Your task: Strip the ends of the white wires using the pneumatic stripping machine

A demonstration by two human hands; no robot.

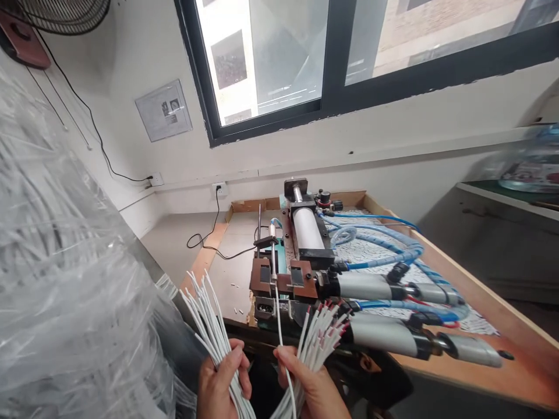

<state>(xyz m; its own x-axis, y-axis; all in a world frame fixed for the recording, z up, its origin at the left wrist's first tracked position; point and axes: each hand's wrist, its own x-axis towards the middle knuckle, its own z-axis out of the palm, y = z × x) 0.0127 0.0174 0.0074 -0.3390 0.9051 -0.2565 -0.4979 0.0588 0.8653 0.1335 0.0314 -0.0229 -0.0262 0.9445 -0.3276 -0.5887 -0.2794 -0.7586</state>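
Below a window (pixel 288 52), wood-rimmed bench (pixel 515 375), white wall (pixel 393 125), hands (pixel 218 381) (pixel 317 390) gripping white wire bundles (pixel 213 331) (pixel 321 337)

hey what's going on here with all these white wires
A person's left hand holds a bundle of plain-ended white wires. The right hand holds a second bundle, many of its tips reddish, and pinches a single wire. That wire reaches up to a brown block on the machine; whether it is gripped there, I can't tell.

No words could be read. The paper (pixel 163 110) on the wall (pixel 279 154) had tiny marks, and the label (pixel 535 173) on the bottle (pixel 530 160) was blurry.
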